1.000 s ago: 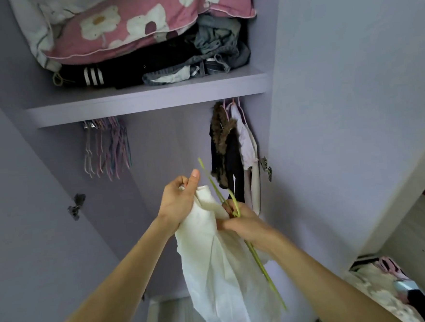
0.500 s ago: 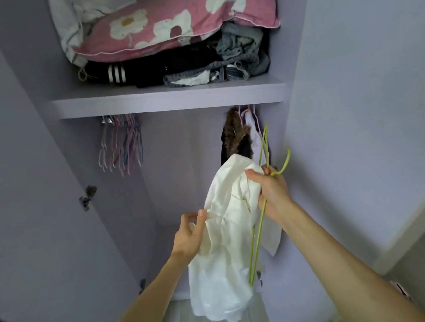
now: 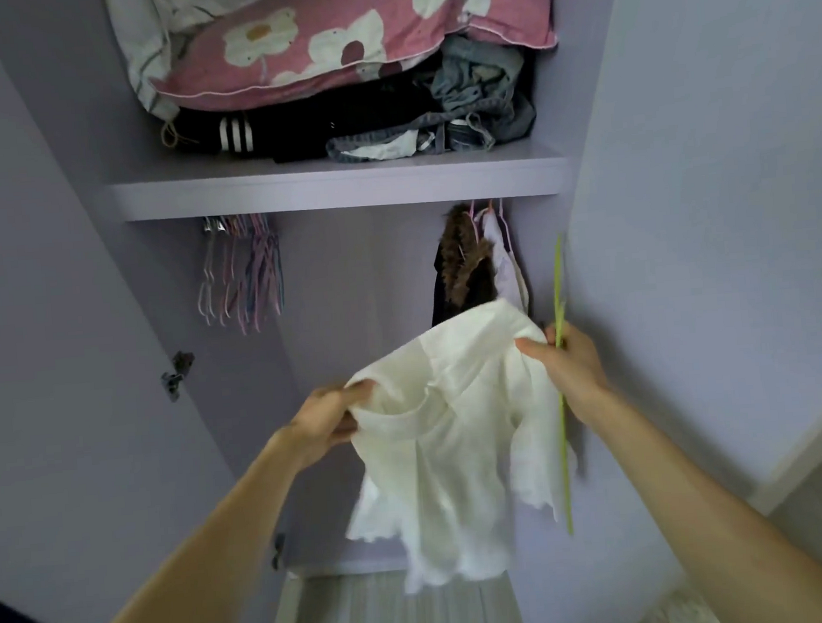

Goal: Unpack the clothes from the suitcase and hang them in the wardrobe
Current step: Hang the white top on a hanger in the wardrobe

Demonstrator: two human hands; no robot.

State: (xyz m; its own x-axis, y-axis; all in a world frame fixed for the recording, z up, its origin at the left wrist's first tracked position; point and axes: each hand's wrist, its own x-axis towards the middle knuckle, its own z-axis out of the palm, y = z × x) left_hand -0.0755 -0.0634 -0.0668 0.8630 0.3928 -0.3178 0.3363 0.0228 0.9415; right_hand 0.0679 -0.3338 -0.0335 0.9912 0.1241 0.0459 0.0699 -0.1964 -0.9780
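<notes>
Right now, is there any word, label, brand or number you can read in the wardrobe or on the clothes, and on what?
No readable text in this view.
Black garment on the shelf: three white stripes, no letters.
Jeans: any tag is too blurred to read.
Shirt, hanger, pillow: no print or tag showing.

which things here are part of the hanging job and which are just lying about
In the job: white top, gripped by the left hand; green hanger, held with the top by the right hand; wardrobe.

Lying about: floral pillow, dark folded clothes and jeans on the shelf; bunch of empty hangers; clothes already hanging.
</notes>
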